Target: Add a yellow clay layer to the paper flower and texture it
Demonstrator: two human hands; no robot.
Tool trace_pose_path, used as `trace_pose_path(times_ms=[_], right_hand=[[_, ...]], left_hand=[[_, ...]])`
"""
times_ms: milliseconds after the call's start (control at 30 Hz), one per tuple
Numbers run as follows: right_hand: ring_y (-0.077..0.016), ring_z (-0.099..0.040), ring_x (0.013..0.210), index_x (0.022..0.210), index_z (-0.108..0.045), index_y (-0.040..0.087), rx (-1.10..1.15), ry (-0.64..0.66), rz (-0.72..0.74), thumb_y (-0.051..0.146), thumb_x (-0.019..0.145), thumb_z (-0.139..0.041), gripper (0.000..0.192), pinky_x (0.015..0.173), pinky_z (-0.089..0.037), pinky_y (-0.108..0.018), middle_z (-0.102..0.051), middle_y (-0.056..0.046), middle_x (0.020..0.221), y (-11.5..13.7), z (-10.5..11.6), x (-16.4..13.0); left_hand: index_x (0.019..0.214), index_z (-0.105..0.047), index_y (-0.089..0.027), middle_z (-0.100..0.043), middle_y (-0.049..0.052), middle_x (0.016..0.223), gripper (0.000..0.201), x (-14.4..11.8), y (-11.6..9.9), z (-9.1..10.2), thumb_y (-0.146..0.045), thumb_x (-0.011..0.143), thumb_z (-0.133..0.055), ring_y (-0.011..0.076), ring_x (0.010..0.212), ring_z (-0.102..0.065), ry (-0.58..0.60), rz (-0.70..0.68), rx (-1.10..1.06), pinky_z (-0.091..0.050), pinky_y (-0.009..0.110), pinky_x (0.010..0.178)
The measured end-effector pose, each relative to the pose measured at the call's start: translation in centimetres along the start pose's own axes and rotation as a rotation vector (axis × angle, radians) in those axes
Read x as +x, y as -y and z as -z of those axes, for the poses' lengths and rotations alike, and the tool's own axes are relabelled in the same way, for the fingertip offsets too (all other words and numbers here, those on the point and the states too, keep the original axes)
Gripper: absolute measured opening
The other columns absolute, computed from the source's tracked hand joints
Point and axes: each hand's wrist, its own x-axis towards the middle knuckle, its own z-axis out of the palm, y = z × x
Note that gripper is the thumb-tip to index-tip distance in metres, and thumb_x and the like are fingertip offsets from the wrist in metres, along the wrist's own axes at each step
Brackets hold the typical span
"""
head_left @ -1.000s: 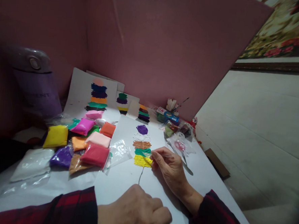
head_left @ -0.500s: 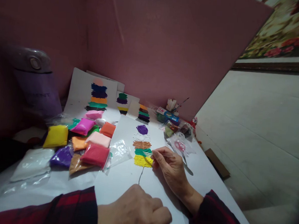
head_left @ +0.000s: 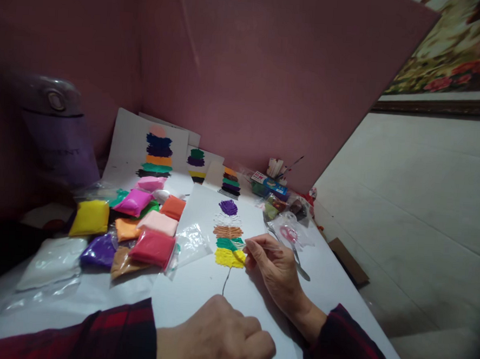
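Note:
A white sheet of paper (head_left: 188, 290) bears a column of clay bands: purple (head_left: 228, 207), white (head_left: 227, 220), orange-brown (head_left: 227, 232), green (head_left: 224, 244) and yellow (head_left: 227, 258). Beneath the yellow band a thin dark line runs down. My right hand (head_left: 273, 268) is closed in a pinch on a clear plastic modelling tool (head_left: 239, 246), its tip at the green and yellow bands. Low on the sheet lies my left hand (head_left: 218, 338), curled with the knuckles up; its palm is hidden, so what it holds, if anything, cannot be seen.
Left of the sheet lie several bags of coloured clay (head_left: 152, 248) and a clear empty wrapper (head_left: 193, 244). A purple bottle (head_left: 61, 136) stands behind them. Finished sheets (head_left: 124, 145) lean at the back wall. Scissors (head_left: 296, 259), small bags and a box (head_left: 269, 185) are at right.
The right hand's fingers and the clear tool have shifted very slightly at the green and yellow bands. The left hand has not visibly moved.

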Motion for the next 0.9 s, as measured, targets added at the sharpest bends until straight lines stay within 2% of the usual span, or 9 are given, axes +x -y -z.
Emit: trace_pose_path(times_ms=[200, 433, 633, 900], right_hand=[[-0.0110, -0.055, 0.049, 0.080, -0.064, 0.017, -0.004, 0.033, -0.027, 0.039, 0.091, -0.061, 0.025, 0.049, -0.046, -0.024, -0.060, 0.002, 0.057, 0.05, -0.04, 0.04], [-0.0116, -0.055, 0.049, 0.081, -0.064, 0.018, 0.007, 0.002, -0.012, 0.041, 0.091, -0.061, 0.026, 0.050, -0.048, -0.025, -0.060, 0.002, 0.058, 0.00, -0.01, -0.08], [-0.0116, -0.054, 0.049, 0.080, -0.064, 0.018, -0.013, 0.042, -0.010, 0.039, 0.092, -0.060, 0.025, 0.050, -0.047, -0.025, -0.059, 0.002, 0.056, 0.05, 0.00, -0.15], [-0.0103, -0.056, 0.050, 0.080, -0.065, 0.018, 0.077, -0.161, 0.049, 0.037, 0.090, -0.063, 0.022, 0.047, -0.048, -0.023, -0.065, -0.001, 0.067, 0.30, 0.35, 0.14]], left_hand=[[0.082, -0.050, -0.018, -0.061, -0.005, 0.066, 0.010, 0.20, 0.00, 0.03, -0.014, 0.084, -0.059, 0.0124, 0.045, -0.049, 0.007, 0.001, 0.010, -0.033, 0.026, 0.037], [0.082, -0.051, -0.018, -0.060, -0.005, 0.065, 0.009, 0.14, 0.00, 0.05, -0.013, 0.085, -0.057, 0.0125, 0.045, -0.049, 0.007, -0.001, 0.014, -0.034, 0.029, 0.035], [0.081, -0.050, -0.018, -0.061, -0.004, 0.065, 0.009, 0.13, -0.05, 0.06, -0.012, 0.085, -0.056, 0.0127, 0.044, -0.050, 0.005, -0.004, 0.019, -0.033, 0.027, 0.035], [0.085, -0.050, -0.018, -0.062, -0.004, 0.068, 0.008, 0.09, -0.01, 0.36, -0.013, 0.087, -0.056, 0.0116, 0.047, -0.052, 0.028, 0.007, -0.011, -0.033, 0.026, 0.038]])
